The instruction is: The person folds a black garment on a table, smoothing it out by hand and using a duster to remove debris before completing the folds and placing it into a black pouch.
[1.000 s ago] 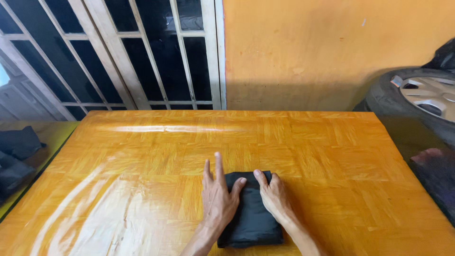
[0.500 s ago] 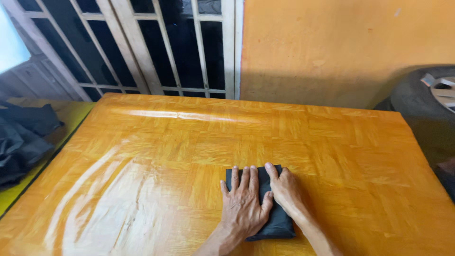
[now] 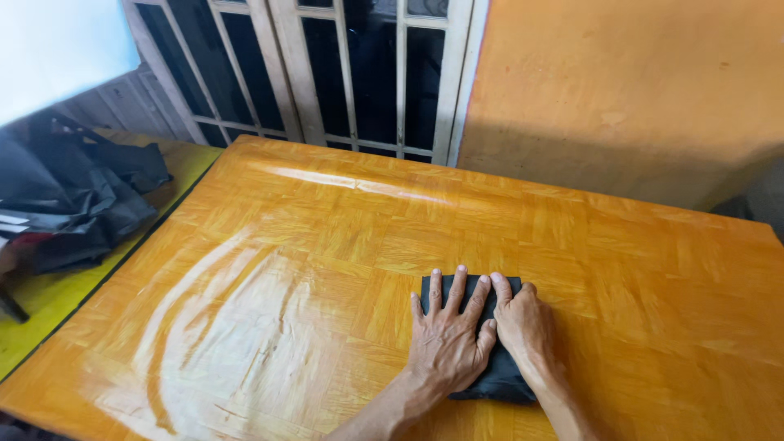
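Folded black cloth point(image 3: 498, 371) lies flat on the desk point(image 3: 327, 269), lower centre-right of the frame, mostly covered by both hands. Left hand point(image 3: 447, 339) is spread palm-down on the cloth's left half, fingers point(image 3: 457, 287) fanned w/ the tips reaching the cloth's far edge. Right hand point(image 3: 524, 322) rests palm-down just beside it on the cloth's right part, fingers held together and angled toward the left hand; the two hands touch near the index fingers. Neither grip is closed round anything: both hands are flat and open, pressing on the fabric (no pinch or curl visible). The cloth's near edge shows below the left wrist, close to the bottom of the frame.

The desk is glossy orange-brown parquet wood, w/ a bright glare streak across its left and centre. At the left edge of the frame a yellow surface point(image 3: 49, 302) holds a pile of dark crumpled fabric point(image 3: 73, 200), well apart from the hands. Upper centre: a barred window grille point(image 3: 343, 73) w/ pale frames; upper right: a plain orange wall point(image 3: 637, 90).
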